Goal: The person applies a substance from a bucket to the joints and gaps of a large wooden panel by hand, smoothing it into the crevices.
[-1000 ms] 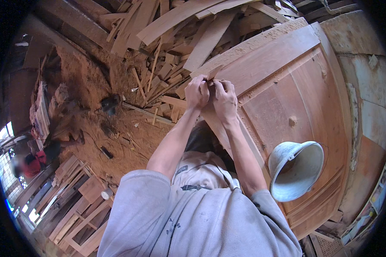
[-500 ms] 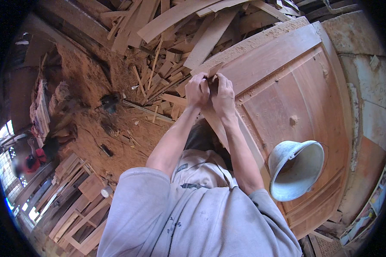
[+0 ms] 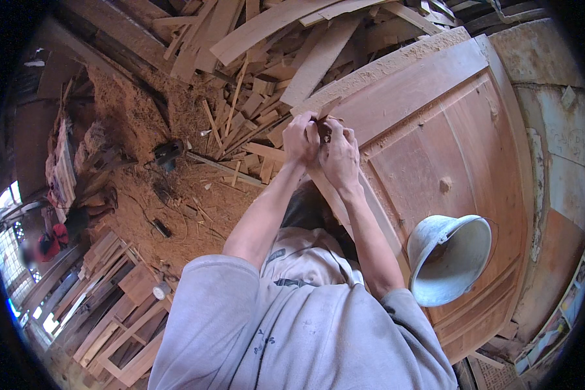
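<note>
A large reddish wooden door panel point(image 3: 435, 149) lies flat in front of me. My left hand point(image 3: 301, 138) and my right hand point(image 3: 339, 153) are pressed together at its left edge, both closed around a small dark tool point(image 3: 325, 136) that is mostly hidden between the fingers. A thin wooden strip point(image 3: 328, 107) pokes out just beyond the hands. Both forearms reach up from my grey shirt at the bottom.
A pale metal bucket point(image 3: 445, 260) stands on the door's near part. A heap of wooden offcuts point(image 3: 266, 58) lies beyond the hands. Sawdust covers the floor point(image 3: 175, 195) at left, with stacked planks point(image 3: 110, 305) at lower left. A concrete wall point(image 3: 552, 130) borders the right.
Both hands have stayed clasped on the tool at the door's edge, shifting only slightly along it. The view has moved a little.
</note>
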### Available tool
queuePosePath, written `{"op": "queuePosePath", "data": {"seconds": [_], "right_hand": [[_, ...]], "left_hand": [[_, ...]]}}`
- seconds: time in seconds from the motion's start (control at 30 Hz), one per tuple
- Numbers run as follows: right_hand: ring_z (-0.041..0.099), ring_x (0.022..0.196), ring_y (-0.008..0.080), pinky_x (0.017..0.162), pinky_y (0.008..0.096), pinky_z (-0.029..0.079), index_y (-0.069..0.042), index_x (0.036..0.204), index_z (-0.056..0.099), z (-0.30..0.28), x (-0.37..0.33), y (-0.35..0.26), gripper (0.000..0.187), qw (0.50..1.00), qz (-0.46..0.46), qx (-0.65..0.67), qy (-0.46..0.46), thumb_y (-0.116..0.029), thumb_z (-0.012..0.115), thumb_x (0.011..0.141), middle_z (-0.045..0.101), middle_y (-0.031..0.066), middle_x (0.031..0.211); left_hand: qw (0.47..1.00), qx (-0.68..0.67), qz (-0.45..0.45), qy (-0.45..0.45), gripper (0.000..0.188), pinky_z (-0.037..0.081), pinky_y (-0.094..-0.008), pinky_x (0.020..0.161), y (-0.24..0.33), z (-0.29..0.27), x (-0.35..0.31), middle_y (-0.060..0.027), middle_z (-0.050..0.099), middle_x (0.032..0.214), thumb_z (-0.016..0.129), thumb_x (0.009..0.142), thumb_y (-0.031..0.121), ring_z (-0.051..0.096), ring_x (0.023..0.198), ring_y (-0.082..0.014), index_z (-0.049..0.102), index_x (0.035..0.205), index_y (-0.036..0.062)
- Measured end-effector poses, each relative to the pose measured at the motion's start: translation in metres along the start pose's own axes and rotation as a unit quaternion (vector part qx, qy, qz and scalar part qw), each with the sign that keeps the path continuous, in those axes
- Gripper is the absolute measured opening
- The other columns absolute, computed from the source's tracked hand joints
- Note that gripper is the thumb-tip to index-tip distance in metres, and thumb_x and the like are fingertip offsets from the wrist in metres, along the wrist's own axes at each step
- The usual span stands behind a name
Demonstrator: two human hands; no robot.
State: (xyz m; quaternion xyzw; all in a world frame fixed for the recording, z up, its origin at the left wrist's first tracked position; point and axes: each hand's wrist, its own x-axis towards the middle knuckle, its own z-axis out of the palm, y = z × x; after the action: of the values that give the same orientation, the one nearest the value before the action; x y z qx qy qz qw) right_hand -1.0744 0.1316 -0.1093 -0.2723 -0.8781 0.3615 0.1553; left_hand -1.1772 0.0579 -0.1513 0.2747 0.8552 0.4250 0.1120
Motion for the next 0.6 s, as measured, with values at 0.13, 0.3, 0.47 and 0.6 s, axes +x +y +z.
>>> {"op": "queuePosePath", "data": {"seconds": [0.13,0.3,0.47,0.6], "right_hand": [[0.055,0.105,0.0336,0.089,0.0441,0.046,-0.006,0.132,0.052,-0.009,0.004,-0.005,0.053,0.997,-0.02,-0.021,0.066,-0.007,0.062,0.08,0.062,0.015,0.112],[0.053,0.105,0.0309,0.088,0.0427,0.046,-0.007,0.129,0.059,0.0,0.005,0.002,0.051,0.991,0.013,-0.131,0.009,-0.013,0.066,0.079,0.055,0.0098,0.117],[0.054,0.106,0.0309,0.091,0.0418,0.046,-0.006,0.125,0.061,-0.01,-0.009,0.0,0.046,0.995,0.019,-0.101,0.009,-0.012,0.065,0.079,0.056,0.0107,0.117],[0.056,0.103,0.0335,0.093,0.0432,0.046,-0.005,0.113,0.064,-0.007,-0.02,0.008,0.032,0.993,0.045,-0.086,0.062,-0.005,0.064,0.081,0.06,0.0142,0.112]], "left_hand": [[1.0,-0.013,0.01,0.01,0.036,0.05,-0.0488,0.079,0.0,0.001,0.001,-0.0215,0.067,0.095,0.039,0.091,0.028,0.062,0.092,-0.0424,0.064,0.098,0.0034],[0.999,-0.013,0.021,0.02,0.036,0.051,-0.0487,0.078,0.0,0.003,-0.001,-0.0231,0.066,0.095,0.039,0.091,0.027,0.063,0.09,-0.043,0.065,0.099,0.0032],[0.999,-0.014,0.023,0.024,0.035,0.05,-0.0487,0.078,-0.001,0.002,0.0,-0.0237,0.066,0.095,0.039,0.091,0.027,0.063,0.09,-0.0432,0.064,0.099,0.0032],[1.0,0.017,0.018,0.01,0.035,0.05,-0.0496,0.078,-0.002,-0.001,-0.002,-0.0231,0.065,0.093,0.039,0.093,0.028,0.062,0.089,-0.0437,0.063,0.099,0.0037]]}}
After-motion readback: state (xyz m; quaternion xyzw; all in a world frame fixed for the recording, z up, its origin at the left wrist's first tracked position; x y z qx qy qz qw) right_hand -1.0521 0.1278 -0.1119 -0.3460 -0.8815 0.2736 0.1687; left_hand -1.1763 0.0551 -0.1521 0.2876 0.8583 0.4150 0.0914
